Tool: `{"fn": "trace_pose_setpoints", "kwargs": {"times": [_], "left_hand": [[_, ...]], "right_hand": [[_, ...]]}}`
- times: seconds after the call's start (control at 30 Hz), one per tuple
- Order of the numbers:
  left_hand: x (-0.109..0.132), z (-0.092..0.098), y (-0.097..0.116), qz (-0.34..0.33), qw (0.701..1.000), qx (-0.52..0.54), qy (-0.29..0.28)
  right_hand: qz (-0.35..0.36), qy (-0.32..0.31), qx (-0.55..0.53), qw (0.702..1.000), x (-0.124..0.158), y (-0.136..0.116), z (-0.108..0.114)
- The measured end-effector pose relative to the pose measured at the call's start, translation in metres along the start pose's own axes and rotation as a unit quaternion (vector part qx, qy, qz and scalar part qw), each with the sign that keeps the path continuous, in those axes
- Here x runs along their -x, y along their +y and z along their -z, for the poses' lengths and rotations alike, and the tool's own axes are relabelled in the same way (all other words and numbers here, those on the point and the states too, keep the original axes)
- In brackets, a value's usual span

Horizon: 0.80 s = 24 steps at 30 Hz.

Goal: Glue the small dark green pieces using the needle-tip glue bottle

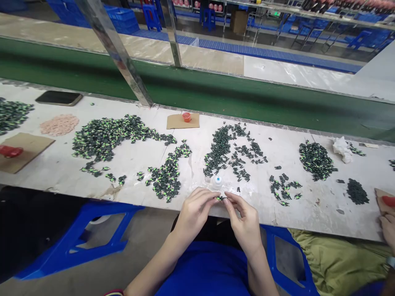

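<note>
My left hand and my right hand meet at the table's front edge, both closed in a pinch. Between their fingertips is a small black and green piece, too small to make out fully. Just beyond my fingers stands a small white bottle with a blue tip. Farther back lies a heap of small dark green pieces. To the left is a pile of black and green pieces; a few similar pieces lie scattered to the right.
A red cap sits on cardboard at the back. Larger piles, pink discs and a phone lie left. Rightward are another pile, crumpled tissue and a co-worker's hand. A metal post rises behind.
</note>
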<state>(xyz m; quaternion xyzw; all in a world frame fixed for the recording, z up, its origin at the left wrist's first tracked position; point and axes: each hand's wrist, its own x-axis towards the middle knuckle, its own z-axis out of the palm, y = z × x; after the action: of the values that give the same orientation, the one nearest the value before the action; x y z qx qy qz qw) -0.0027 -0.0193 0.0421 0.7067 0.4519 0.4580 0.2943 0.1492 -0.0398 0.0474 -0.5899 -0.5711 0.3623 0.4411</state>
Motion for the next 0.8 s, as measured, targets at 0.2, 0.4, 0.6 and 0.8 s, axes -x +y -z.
{"fn": "trace_pose_setpoints", "kwargs": {"times": [0.2, 0.4, 0.6, 0.8], "left_hand": [[0.000, -0.002, -0.002, -0.007, 1.000, -0.014, -0.005], [-0.002, -0.003, -0.004, -0.024, 0.999, -0.022, -0.005], [-0.003, -0.005, -0.005, -0.037, 0.998, -0.041, -0.013], [-0.007, -0.003, -0.002, -0.060, 0.998, -0.022, -0.020]], "right_hand": [[0.022, -0.023, -0.028, 0.999, -0.005, 0.003, 0.001], [-0.010, -0.051, -0.035, 0.998, -0.006, 0.005, 0.004], [0.009, -0.090, 0.008, 0.996, -0.010, 0.011, 0.007], [0.055, -0.110, 0.003, 0.992, -0.014, 0.011, 0.014]]}}
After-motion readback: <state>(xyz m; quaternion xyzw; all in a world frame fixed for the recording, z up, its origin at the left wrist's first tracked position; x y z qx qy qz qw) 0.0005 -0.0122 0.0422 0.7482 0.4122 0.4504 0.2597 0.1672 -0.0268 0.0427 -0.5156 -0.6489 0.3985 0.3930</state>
